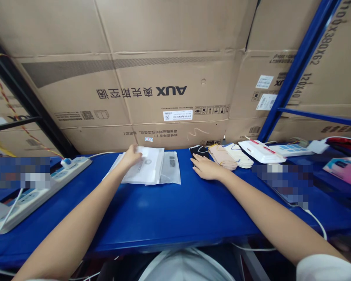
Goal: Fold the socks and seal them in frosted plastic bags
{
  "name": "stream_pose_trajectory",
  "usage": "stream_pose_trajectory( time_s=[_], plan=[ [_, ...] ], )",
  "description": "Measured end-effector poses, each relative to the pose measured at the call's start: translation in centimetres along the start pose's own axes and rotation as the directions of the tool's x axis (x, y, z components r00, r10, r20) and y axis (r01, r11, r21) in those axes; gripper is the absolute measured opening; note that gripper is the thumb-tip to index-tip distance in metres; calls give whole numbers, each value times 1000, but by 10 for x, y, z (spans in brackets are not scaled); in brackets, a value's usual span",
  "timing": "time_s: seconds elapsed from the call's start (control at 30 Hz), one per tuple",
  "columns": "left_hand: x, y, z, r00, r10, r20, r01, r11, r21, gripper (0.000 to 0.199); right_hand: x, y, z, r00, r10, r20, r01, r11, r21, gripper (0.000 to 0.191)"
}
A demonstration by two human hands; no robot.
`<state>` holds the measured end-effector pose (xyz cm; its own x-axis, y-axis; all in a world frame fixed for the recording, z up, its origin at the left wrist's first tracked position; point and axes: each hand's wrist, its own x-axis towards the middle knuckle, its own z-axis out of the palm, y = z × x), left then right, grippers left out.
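My left hand (132, 157) is at the upper left part of a frosted white plastic bag (152, 169), its fingers closed on the bag's edge. Beneath that bag, a second clear plastic bag (172, 168) with a small dark printed label sticks out to the right. My right hand (206, 168) rests palm down with its fingers spread, the fingertips at a folded black sock (199, 150). Beside it lie folded beige socks (223, 157) and folded cream socks (240, 156) with a dark line on them.
A blue table (163, 218) runs across the front of large cardboard boxes (140, 74). On the left is a long white power strip (46, 191) with cables. To the right are a white tray-like object (261, 151), another power strip (292, 150) and a pink box (346, 173).
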<state>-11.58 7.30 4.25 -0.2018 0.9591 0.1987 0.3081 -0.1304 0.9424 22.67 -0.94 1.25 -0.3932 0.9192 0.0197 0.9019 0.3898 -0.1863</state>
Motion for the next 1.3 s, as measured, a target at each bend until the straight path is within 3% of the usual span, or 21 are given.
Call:
stream_pose_trajectory(
  time_s=[0.07, 0.1, 0.2, 0.3, 0.43, 0.57, 0.73, 0.93, 1.13, 1.23, 1.3],
  plan=[
    [5, 1, -11, 999, 29, -33, -20, 969, 245, 64, 1, 8, -2, 999, 42, 8, -42, 999, -10, 59],
    [5, 1, -16, 997, 51, -49, -26, 913, 407, 69, 0, 11, -4, 998, 63, 12, -63, 998, -10, 59],
    [0, -1, -22, 988, 145, -59, -50, 647, 761, 78, -1, 19, -8, 996, 87, 1, -87, 996, 18, 59],
    [-7, -4, -15, 984, 177, 21, -105, 481, 870, 67, -2, 19, -10, 989, 134, -66, -131, 990, 50, 69],
    [-9, -11, -1, 979, 69, 189, -201, 376, 904, 61, 1, 18, -10, 946, 297, -132, -299, 954, 1, 77],
    [-7, -25, 3, 956, -15, 293, -269, 356, 895, 71, 4, 26, -8, 908, 384, -170, -391, 920, -14, 73],
    [-7, -35, 2, 969, -106, 224, -165, 400, 901, 79, 6, 38, -5, 862, 502, -74, -502, 865, 20, 78],
    [1, -30, -10, 989, -102, 109, -61, 391, 918, 84, 7, 41, -2, 867, 492, -78, -491, 871, 24, 76],
    [9, -40, -25, 982, -181, 62, 16, 402, 915, 85, 9, 43, 0, 870, 488, -73, -487, 873, 28, 77],
    [6, -41, -28, 990, -129, 62, -5, 405, 914, 82, 9, 44, 1, 871, 485, -85, -483, 875, 35, 76],
    [2, -36, -26, 999, -33, 41, -25, 394, 919, 77, 7, 43, -1, 870, 479, -119, -476, 878, 54, 74]
  ],
)
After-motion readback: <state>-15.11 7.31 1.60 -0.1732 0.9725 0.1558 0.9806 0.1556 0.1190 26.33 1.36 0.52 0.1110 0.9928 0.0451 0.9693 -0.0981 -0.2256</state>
